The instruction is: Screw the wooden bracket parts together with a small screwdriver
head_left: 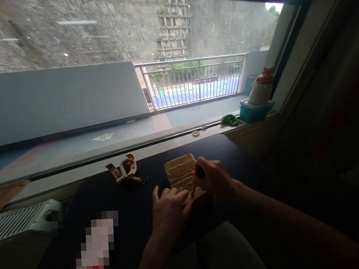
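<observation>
A wooden block point(181, 168) with pale lines across its top lies on the dark table. My left hand point(172, 206) grips its near left corner, fingers bent over the top and thumb by the near edge. In my right hand point(212, 174), closed in a fist, is a screwdriver point(194, 190) with a dark handle. Its thin shaft points down at the block's near edge, close to my left fingertips. The tip's exact contact is too small to tell. Left of the block are curved wooden pieces point(126, 170) with holes, and a few small screws point(145, 179).
Behind the dark table point(216, 148) runs a window sill point(156, 141) with a round disc point(195, 133), a green cloth point(231, 119) and a teal box point(256, 110) bearing a white container point(261, 89). A white slatted unit point(25, 220) stands at left. A blurred pinkish item point(96, 241) lies front left.
</observation>
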{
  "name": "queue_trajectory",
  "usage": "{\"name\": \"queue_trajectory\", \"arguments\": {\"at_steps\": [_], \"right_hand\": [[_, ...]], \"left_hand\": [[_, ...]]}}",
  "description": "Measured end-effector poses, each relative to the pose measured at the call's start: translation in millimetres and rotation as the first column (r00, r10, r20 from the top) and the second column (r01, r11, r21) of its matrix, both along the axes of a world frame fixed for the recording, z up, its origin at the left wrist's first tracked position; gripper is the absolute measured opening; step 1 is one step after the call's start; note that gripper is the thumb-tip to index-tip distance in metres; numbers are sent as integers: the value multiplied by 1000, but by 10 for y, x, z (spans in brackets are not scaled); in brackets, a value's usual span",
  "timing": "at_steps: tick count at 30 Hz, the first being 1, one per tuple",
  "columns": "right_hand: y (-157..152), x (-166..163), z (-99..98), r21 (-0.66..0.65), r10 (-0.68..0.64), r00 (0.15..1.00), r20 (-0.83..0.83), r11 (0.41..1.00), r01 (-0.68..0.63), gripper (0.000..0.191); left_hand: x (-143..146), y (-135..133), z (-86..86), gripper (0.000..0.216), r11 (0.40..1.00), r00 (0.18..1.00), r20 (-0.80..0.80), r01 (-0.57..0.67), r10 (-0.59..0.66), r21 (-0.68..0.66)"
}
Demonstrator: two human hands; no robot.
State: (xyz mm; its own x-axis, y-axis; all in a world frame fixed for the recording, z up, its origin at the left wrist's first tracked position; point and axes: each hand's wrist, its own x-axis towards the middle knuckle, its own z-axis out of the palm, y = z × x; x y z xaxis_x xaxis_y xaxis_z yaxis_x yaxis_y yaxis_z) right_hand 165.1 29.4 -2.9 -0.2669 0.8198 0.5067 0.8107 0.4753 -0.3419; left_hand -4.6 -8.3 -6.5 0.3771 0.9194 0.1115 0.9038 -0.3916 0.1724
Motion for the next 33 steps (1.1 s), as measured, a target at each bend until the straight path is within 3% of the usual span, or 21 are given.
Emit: {"name": "queue_trajectory", "arguments": {"at_steps": [7, 13, 21, 29, 33], "right_hand": [[8, 66, 122, 91, 166, 986, -3, 982, -165, 5], [1, 28, 100, 163, 274, 959, 76, 945, -283, 8], [46, -12, 127, 106, 365, 924, 110, 921, -376, 12], [177, -90, 234, 60, 579, 789, 207, 797, -601, 13], [225, -106, 249, 3, 583, 793, 176, 805, -593, 10]], "left_hand": [[30, -24, 28, 16, 999, 998, 48, -36, 38, -38], [39, -22, 31, 13, 997, 997, 52, -49, 52, -60], [35, -15, 26, 13, 995, 998, 50, -46, 50, -86], [33, 3, 39, 10, 993, 997, 57, -37, 43, -114], [34, 2, 36, 13, 992, 997, 57, -42, 49, -120]]}}
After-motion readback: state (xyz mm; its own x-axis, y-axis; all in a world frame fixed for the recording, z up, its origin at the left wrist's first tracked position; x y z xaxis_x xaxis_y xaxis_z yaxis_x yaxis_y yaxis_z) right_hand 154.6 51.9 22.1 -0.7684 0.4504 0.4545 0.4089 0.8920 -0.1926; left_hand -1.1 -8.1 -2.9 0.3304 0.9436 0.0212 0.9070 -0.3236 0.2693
